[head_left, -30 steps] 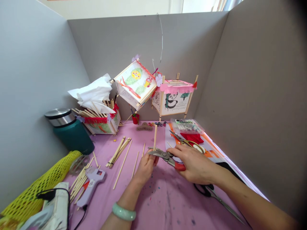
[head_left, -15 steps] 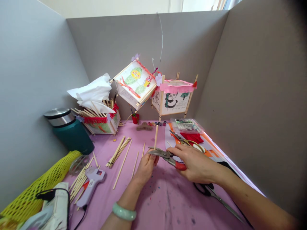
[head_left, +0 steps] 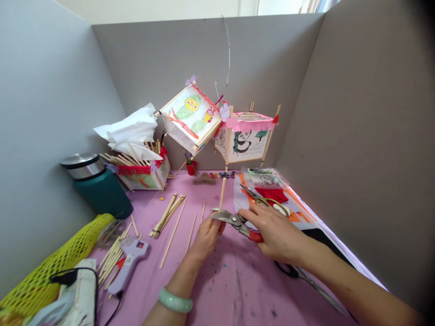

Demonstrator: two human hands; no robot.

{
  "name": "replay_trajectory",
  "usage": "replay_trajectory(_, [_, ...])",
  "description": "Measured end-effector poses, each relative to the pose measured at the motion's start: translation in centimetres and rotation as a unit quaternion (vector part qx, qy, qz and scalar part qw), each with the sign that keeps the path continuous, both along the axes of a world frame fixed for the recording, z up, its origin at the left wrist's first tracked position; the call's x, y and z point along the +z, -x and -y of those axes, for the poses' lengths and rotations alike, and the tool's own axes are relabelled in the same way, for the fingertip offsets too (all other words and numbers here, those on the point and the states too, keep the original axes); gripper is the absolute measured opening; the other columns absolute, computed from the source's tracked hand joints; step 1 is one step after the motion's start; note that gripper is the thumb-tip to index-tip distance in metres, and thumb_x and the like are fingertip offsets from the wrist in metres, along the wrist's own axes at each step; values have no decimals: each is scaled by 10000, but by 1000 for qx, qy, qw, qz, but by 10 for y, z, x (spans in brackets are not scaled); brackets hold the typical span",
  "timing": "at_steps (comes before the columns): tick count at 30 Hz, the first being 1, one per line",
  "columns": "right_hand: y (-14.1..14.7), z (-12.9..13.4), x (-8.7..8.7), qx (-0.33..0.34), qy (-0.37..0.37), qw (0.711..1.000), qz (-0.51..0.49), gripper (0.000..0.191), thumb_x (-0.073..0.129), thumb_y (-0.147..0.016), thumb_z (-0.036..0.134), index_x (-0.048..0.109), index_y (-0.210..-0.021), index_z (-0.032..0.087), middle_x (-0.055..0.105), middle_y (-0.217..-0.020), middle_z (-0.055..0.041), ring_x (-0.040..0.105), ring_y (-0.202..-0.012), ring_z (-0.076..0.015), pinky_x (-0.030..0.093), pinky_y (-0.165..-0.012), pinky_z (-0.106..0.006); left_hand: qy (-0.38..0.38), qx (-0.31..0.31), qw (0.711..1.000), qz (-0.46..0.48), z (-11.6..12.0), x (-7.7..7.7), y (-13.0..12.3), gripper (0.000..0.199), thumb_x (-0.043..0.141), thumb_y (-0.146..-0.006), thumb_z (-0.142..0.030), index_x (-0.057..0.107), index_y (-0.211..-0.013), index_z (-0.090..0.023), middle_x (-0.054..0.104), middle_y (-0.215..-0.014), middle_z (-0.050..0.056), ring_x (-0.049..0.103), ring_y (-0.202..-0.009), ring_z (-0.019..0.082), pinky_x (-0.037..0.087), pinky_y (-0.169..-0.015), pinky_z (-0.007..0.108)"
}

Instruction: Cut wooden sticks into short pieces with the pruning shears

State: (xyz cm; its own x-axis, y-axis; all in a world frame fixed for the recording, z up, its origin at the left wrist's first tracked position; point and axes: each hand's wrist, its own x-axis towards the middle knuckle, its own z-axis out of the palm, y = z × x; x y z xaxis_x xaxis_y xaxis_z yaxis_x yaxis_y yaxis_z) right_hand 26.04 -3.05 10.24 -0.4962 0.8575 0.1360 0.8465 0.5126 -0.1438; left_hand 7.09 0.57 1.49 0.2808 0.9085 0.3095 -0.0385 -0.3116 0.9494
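My left hand (head_left: 208,235), with a pale green bangle on its wrist, is closed on a short wooden stick (head_left: 222,194) that stands upright. My right hand (head_left: 272,231) grips red-handled pruning shears (head_left: 234,220). The shears' blades lie around the stick, just above my left fingers. Loose thin sticks (head_left: 173,233) and bundled sticks (head_left: 168,215) rest on the table to the left of my left hand.
A glue gun (head_left: 131,265), a teal bottle (head_left: 102,192) and a stick-filled box (head_left: 142,178) are at left. Two decorated lanterns (head_left: 193,115) (head_left: 251,140) are at the back. Gold-handled scissors (head_left: 265,200) and dark-handled scissors (head_left: 316,287) lie at right.
The top of the stick has tilted slightly to the right. Both hands have stayed almost in place, the shears still around the stick.
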Motion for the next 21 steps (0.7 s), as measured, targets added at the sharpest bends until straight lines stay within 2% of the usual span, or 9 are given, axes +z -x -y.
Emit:
replay_trajectory(7, [2, 3, -5, -21, -30, 999, 26, 421, 525, -641, 56, 551, -1033, 209, 552, -898, -61, 513, -842, -232, 334, -697, -315, 0, 5, 1000, -18, 3, 1, 0, 391, 351, -927, -470, 456, -696, -173, 392, -609, -41, 365, -559, 98, 313, -561, 241])
replay_trajectory(13, [-2, 5, -15, -5, -42, 999, -6, 454, 518, -616, 56, 552, -1045, 201, 557, -899, -62, 530, -839, -229, 357, -683, -304, 0, 17, 999, -46, 8, 7, -3, 387, 360, -920, -464, 455, -678, -178, 408, -608, -38, 376, -553, 100, 323, -550, 233])
replay_trajectory(17, [-5, 7, -18, -3, -51, 994, -96, 477, 494, -620, 41, 544, -1064, 209, 555, -884, -46, 533, -817, -207, 377, -685, -293, -55, 41, 993, -100, 10, 17, 3, 315, 373, -929, -384, 513, -740, -174, 451, -643, -30, 420, -597, 108, 342, -587, 227])
replay_trajectory(19, [-6, 5, -16, -11, -61, 982, -177, 510, 481, -616, 27, 528, -1088, 215, 566, -931, -40, 537, -840, -192, 390, -712, -284, -84, 88, 980, -160, 9, 25, 13, 263, 403, -918, -363, 574, -849, -174, 496, -674, -21, 457, -629, 120, 348, -602, 228])
replay_trajectory(21, [-5, 0, -16, -32, -59, 964, -259, 525, 477, -613, 27, 514, -1098, 223, 574, -934, -23, 539, -832, -174, 397, -721, -269, -94, 160, 956, -226, 5, 30, 27, 255, 419, -909, -349, 604, -916, -173, 548, -709, -1, 499, -667, 139, 357, -618, 234])
